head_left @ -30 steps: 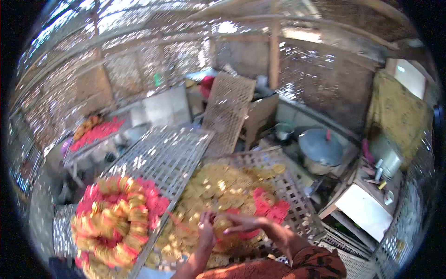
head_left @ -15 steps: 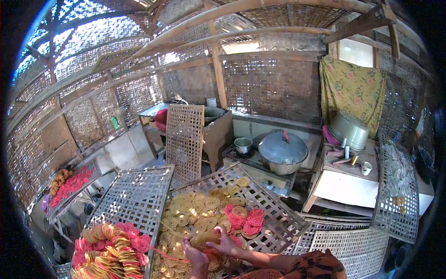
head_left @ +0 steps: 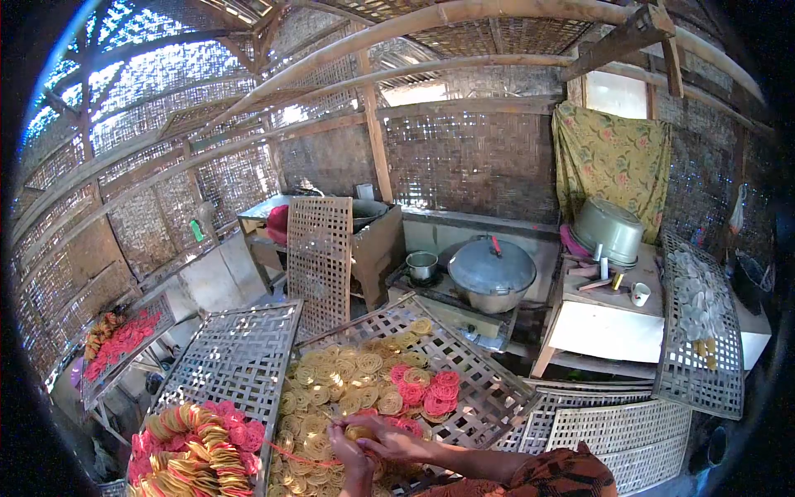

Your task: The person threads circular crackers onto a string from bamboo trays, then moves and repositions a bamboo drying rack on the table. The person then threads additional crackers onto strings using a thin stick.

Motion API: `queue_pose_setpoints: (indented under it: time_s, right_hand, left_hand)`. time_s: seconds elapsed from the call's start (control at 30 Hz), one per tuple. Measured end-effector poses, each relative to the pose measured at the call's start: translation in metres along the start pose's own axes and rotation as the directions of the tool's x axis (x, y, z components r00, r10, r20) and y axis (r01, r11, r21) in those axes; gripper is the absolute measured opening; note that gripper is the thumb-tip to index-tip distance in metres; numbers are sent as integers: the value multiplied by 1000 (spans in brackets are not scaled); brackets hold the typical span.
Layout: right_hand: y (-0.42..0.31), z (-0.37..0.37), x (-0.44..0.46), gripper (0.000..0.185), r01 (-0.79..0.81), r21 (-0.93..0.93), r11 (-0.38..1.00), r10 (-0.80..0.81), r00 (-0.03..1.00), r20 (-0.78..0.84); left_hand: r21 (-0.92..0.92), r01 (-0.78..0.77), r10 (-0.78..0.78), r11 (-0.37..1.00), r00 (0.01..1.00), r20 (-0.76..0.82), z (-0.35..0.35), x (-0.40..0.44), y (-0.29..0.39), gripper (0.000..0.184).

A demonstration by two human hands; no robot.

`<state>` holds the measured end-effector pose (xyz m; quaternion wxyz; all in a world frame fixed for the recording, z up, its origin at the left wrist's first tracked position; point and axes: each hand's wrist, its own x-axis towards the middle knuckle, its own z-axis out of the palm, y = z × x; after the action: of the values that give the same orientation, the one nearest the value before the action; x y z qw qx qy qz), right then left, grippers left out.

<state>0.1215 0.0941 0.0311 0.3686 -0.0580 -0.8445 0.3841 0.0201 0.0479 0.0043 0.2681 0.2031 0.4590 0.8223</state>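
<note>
My left hand and my right hand are close together over the woven bamboo rack in front of me. Between them they hold a small stack of yellow coiled crackers, partly covered by the fingers. Both hands are curled round it. Beneath and beyond, many flat yellow spiral crackers lie spread over the rack. A cluster of pink spiral crackers sits to their right. A pink strand lies by my left hand.
At left, piled yellow and pink crackers rest on another woven rack. A large lidded pot and a small pot stand on the stove ahead. Stacked racks lie at right, beside a table.
My hands have drawn closer together round the small stack, my right hand now covering more of it. The whole view has shifted slightly.
</note>
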Motion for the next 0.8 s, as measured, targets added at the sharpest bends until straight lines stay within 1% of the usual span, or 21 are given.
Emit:
queue_pose_setpoints:
  time_s: [0.03, 0.07, 0.1, 0.13, 0.17, 0.2, 0.23, 0.27, 0.3, 0.33, 0.37, 0.4, 0.43, 0.47, 0.53, 0.57, 0.63, 0.67, 0.73, 0.77, 0.8]
  right_hand:
    - [-2, 0, 0, 35, 32, 16, 999, -32, 999, 24]
    - [3, 1, -2, 35, -84, 158, 984, 79, 996, 36]
    - [11, 4, -4, 36, -199, 296, 934, 188, 980, 65]
    - [16, 6, -7, 36, -310, 424, 851, 290, 950, 112]
    - [10, -10, -6, 38, -406, 301, 863, 410, 911, 54]
    - [15, -15, -8, 47, -254, 392, 884, 286, 958, -25]
    - [25, -25, -7, 45, -286, 453, 845, 344, 938, -50]
    - [39, -34, -8, 44, -369, 572, 732, 470, 882, -32]
    - [51, -48, -8, 44, -437, 730, 526, 603, 797, 43]
    - [64, -57, -9, 44, -444, 834, 329, 690, 715, 109]
    - [67, -66, -13, 44, -409, 895, 176, 731, 664, 160]
    - [65, -74, -14, 45, -377, 918, 122, 731, 660, 173]
    - [48, -82, -13, 50, -318, 933, 166, 691, 713, 120]
    - [45, -87, -14, 53, -301, 926, 230, 615, 782, 102]
    - [53, -90, -19, 55, -268, 916, 300, 571, 819, 53]
    - [51, -91, -20, 55, -289, 882, 371, 586, 810, 19]
    - [41, -94, -18, 54, -329, 797, 507, 603, 796, -55]
    - [33, -97, -16, 54, -343, 740, 579, 578, 812, -76]
    - [19, -102, -11, 53, -359, 610, 707, 524, 845, -109]
    - [16, -102, -9, 56, -355, 605, 713, 521, 845, -119]
    - [20, -102, -11, 55, -350, 510, 786, 476, 868, -138]
  left_hand:
    - [-80, 61, -61, 995, 998, 8, 0, 1, 3, 14]
    - [-104, 87, -86, 991, 996, 19, -5, 4, -2, 15]
    - [-127, 115, -112, 985, 993, 28, -14, 8, -12, 16]
    - [-149, 142, -139, 979, 990, 36, -20, 10, -19, 16]
    - [-135, 51, -45, 990, 998, 46, -19, 8, -17, 16]
    - [-112, -38, 44, 993, 998, 47, -20, 6, -13, 15]
    - [-83, -128, 133, 988, 990, 47, -23, 3, -5, 15]
    - [19, -70, 67, 997, 989, 133, -27, -1, 3, 15]
    - [124, -11, -15, 992, 978, 206, -31, -6, 12, 15]
    - [232, 52, -114, 971, 957, 267, -35, -14, 20, 15]
    - [422, -18, -146, 907, 924, 354, -37, -23, 29, 16]
    - [581, -105, -201, 807, 876, 438, -35, -28, 38, 17]
    - [696, -216, -268, 685, 814, 515, -34, -32, 42, 18]
    - [706, -267, -257, 656, 801, 541, -37, -35, 40, 19]
    - [708, -373, -237, 600, 762, 603, -40, -40, 35, 21]
    - [766, -220, -374, 604, 771, 516, -35, -45, 44, 22]
    - [754, -252, -351, 607, 766, 538, -41, -46, 39, 21]
    - [747, -268, -339, 608, 763, 550, -43, -47, 37, 20]
    - [789, -195, -421, 583, 758, 498, -34, -50, 49, 20]
    - [808, -158, -462, 567, 752, 471, -32, -52, 53, 20]
    - [797, -134, -466, 589, 750, 470, -34, -53, 49, 20]
